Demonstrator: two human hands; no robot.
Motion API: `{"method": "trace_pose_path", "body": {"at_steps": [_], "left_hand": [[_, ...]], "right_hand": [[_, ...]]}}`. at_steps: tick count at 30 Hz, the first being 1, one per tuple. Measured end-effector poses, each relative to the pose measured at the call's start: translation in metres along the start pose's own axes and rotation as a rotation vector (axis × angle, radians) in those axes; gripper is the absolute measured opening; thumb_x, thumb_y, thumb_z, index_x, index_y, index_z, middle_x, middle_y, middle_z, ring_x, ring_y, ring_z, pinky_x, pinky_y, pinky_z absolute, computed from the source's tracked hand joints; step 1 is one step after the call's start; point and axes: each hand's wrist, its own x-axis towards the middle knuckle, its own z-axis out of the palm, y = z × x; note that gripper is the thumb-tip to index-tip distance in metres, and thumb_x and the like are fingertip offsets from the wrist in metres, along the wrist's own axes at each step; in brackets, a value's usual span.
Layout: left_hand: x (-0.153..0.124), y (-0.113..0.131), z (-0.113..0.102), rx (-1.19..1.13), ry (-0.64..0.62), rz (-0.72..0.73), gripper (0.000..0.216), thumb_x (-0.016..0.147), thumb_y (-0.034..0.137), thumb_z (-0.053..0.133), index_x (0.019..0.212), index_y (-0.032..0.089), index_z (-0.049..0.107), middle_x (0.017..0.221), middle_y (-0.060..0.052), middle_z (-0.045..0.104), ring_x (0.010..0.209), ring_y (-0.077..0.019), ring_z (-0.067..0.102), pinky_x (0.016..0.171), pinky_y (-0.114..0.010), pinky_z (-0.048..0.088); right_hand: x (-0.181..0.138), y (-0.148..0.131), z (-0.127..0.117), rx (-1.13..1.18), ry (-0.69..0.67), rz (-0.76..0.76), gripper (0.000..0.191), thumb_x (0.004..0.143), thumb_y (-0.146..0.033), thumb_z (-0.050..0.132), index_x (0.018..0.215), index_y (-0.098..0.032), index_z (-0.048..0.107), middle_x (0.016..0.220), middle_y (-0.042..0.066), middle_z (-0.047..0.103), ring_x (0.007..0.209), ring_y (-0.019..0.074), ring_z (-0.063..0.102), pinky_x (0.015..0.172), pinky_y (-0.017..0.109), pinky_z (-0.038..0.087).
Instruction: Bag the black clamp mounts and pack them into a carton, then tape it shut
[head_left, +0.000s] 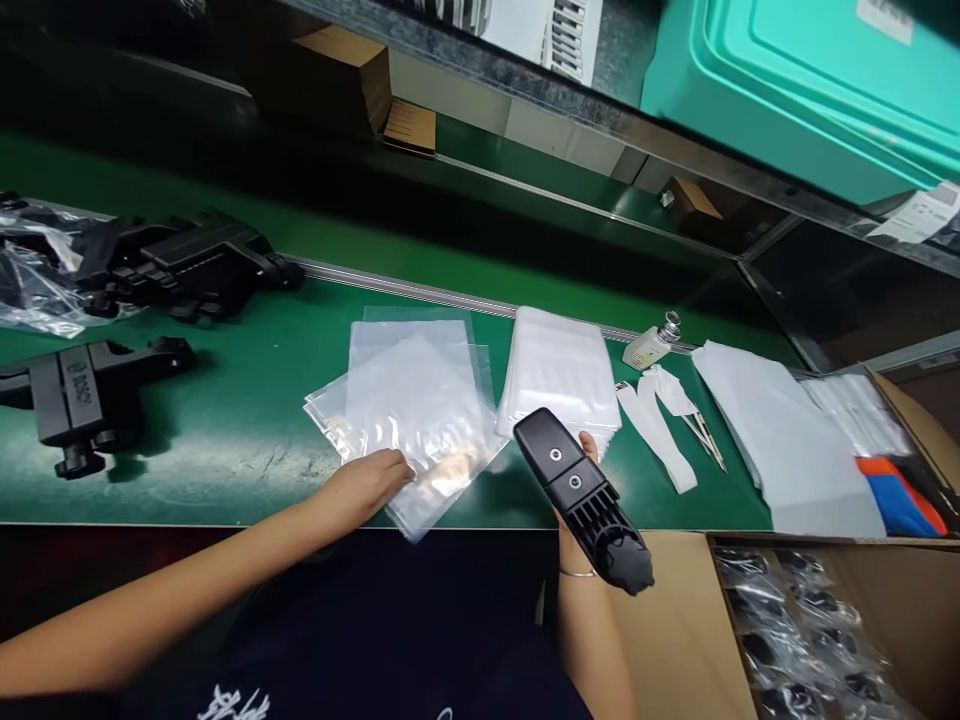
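Note:
My right hand (590, 446) is closed round a black plastic part (564, 472), a long piece with two round metal inserts, slots and a rounded lower end. The part is tilted and hides most of that hand. On the green bench, my left hand (375, 482) has its fingers bent together at the lower edge of a clear plastic bag (420, 400), which lies on a fanned pile of similar bags. Behind the black part sits a stack of white, cloudy sleeves (562, 360).
Black clamp-like parts (75, 395) stand at the left, with more behind. To the right are a small bottle (652, 343), a white strip (660, 440), tweezers (705, 438) and white sheets (787, 430). An open carton (675, 620) of bagged parts stands below; a teal bin (810, 100) overhangs.

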Motion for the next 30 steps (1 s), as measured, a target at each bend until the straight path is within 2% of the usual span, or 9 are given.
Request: {"method": "trace_pose_path", "body": {"at_steps": [5,8,10,12,15,20,24,27,30], "left_hand": [[0.013,0.006,-0.008,-0.021,-0.01,-0.182,0.024,0.092,0.033,0.044,0.077,0.02,0.057,0.082,-0.006,0.063,0.08,-0.0222,0.061,0.067,-0.03,0.044],[0.014,0.006,-0.017,-0.085,-0.064,-0.192,0.026,0.091,0.035,0.042,0.079,0.02,0.059,0.083,-0.005,0.067,0.082,-0.0222,0.062,0.071,-0.03,0.044],[0.016,0.002,-0.025,-0.145,-0.098,-0.187,0.033,0.092,0.035,0.036,0.083,0.02,0.063,0.086,-0.006,0.069,0.082,-0.0219,0.064,0.072,-0.03,0.044],[0.018,-0.004,-0.034,-0.2,-0.151,-0.185,0.037,0.091,0.035,0.034,0.082,0.02,0.066,0.085,-0.005,0.071,0.079,-0.0215,0.064,0.07,-0.029,0.043],[0.023,-0.008,-0.043,-0.28,-0.222,-0.197,0.031,0.086,0.033,0.041,0.077,0.019,0.067,0.075,-0.003,0.069,0.072,-0.0198,0.063,0.064,-0.027,0.041],[0.036,0.018,-0.032,-0.197,-0.011,-0.209,0.018,0.086,0.028,0.048,0.076,0.017,0.058,0.083,-0.005,0.065,0.079,-0.0205,0.06,0.067,-0.028,0.041],[0.054,0.037,-0.016,-0.229,-0.08,-0.161,0.01,0.084,0.023,0.051,0.077,0.019,0.057,0.087,-0.005,0.067,0.084,-0.0212,0.062,0.069,-0.028,0.042],[0.058,0.036,-0.016,-0.372,-0.105,-0.17,0.013,0.084,0.021,0.046,0.075,0.019,0.055,0.078,-0.002,0.065,0.076,-0.0185,0.061,0.066,-0.026,0.042],[0.057,0.036,-0.023,-0.43,0.033,-0.233,0.015,0.083,0.022,0.044,0.073,0.019,0.053,0.07,0.0,0.06,0.066,-0.0158,0.056,0.061,-0.025,0.04]], "right_hand": [[0.003,0.004,0.008,0.036,0.025,-0.005,0.048,0.072,-0.071,0.063,0.106,-0.037,0.065,0.088,-0.001,0.069,0.077,0.021,0.066,0.078,0.044,0.059],[0.003,0.006,0.01,0.02,0.022,-0.005,0.049,0.073,-0.072,0.059,0.105,-0.036,0.066,0.082,-0.001,0.067,0.072,0.0202,0.065,0.073,0.042,0.059],[0.003,0.008,0.011,0.019,0.023,-0.007,0.048,0.073,-0.07,0.061,0.107,-0.036,0.066,0.086,-0.001,0.068,0.072,0.0195,0.064,0.072,0.04,0.058],[0.002,0.011,0.012,0.015,0.006,-0.012,0.051,0.074,-0.07,0.062,0.111,-0.036,0.065,0.092,0.0,0.069,0.074,0.0195,0.064,0.072,0.038,0.058],[0.001,0.013,0.011,-0.012,-0.045,-0.031,0.051,0.078,-0.069,0.057,0.117,-0.037,0.062,0.098,0.002,0.068,0.076,0.0196,0.065,0.072,0.037,0.057],[-0.004,0.006,0.014,-0.111,-0.09,-0.053,0.051,0.079,-0.066,0.056,0.119,-0.034,0.06,0.1,0.005,0.068,0.084,0.0217,0.067,0.075,0.038,0.057],[-0.007,-0.007,0.018,-0.259,-0.286,-0.051,0.064,0.075,-0.064,0.066,0.126,-0.029,0.054,0.109,0.008,0.068,0.1,0.0254,0.067,0.087,0.04,0.054],[-0.007,-0.012,0.016,-0.403,-0.352,-0.048,0.058,0.077,-0.056,0.07,0.124,-0.027,0.054,0.109,0.008,0.069,0.102,0.0246,0.066,0.091,0.041,0.053],[-0.01,-0.011,0.013,-0.645,-0.321,-0.07,0.05,0.08,-0.046,0.07,0.124,-0.026,0.054,0.115,0.009,0.068,0.108,0.0259,0.064,0.095,0.044,0.051]]}}
